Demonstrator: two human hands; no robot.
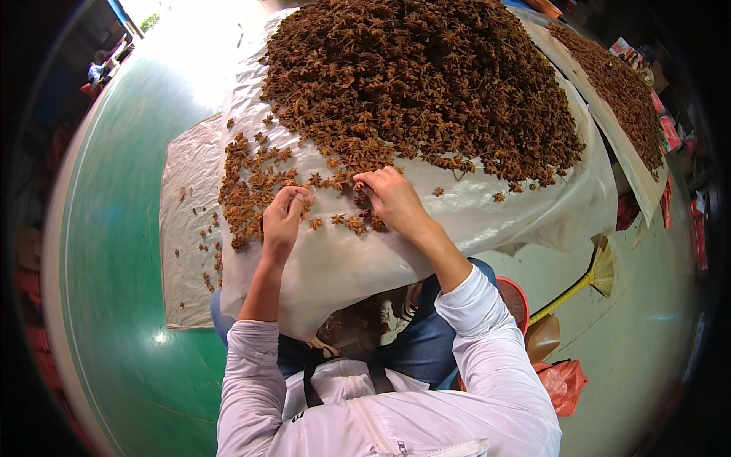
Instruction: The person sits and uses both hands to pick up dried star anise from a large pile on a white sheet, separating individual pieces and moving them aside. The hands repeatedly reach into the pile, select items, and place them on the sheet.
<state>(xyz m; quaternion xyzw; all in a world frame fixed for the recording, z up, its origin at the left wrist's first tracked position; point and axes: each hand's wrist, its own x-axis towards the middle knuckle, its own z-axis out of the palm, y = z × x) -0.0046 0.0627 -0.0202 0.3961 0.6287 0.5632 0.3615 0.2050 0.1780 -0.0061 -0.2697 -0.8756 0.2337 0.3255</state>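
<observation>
A large heap of dried star anise (411, 85) rises on a whitish plastic sheet (394, 257) before me. My left hand (284, 217) is over the sheet, thumb and fingers pinched together, with a brownish star anise piece at the fingertips. Beside it, to the left, lies a smaller spread of star anise (243, 194). My right hand (394, 200) reaches to the heap's near edge, thumb and forefinger close together by some pods; whether a pod is between them is hidden. Between and below my hands lie a few loose star anise (349, 221).
At the right, a second sheet holds more star anise (617, 85). A yellow-handled broom (571, 288), a red plastic basket (514, 300) and a red plastic bag (562, 385) are on the floor to my right. Scattered pods dot a lower pale sheet (188, 251) at left, over green floor (125, 228).
</observation>
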